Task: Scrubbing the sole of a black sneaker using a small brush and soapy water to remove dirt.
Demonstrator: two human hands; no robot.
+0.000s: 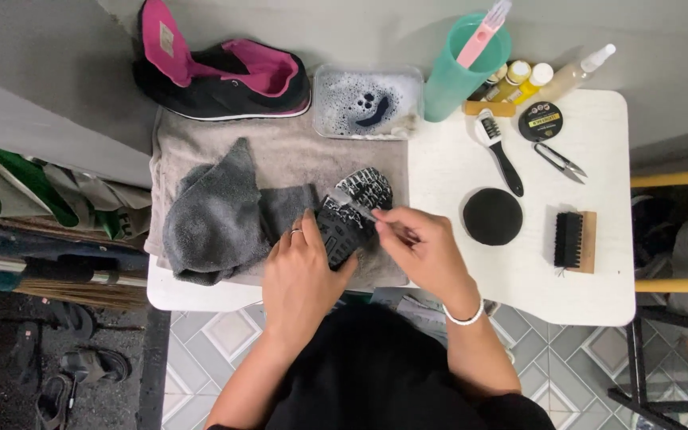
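We see the left hand point(302, 275) clasping a black shoe point(349, 215) turned sole-up (foam streaks its tread) on the grey towel point(280, 159) spread over the white table point(599, 295). The right hand point(422, 248) pinches a small brush point(352, 205), its handle mostly hidden, against the sole. A soapy water tub point(368, 101) sits just behind, beside the second black-and-pink shoe point(224, 76).

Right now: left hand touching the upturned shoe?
Touching. Head view shows the left hand gripping the upturned shoe at its near end, fingers wrapped against the sole edge.
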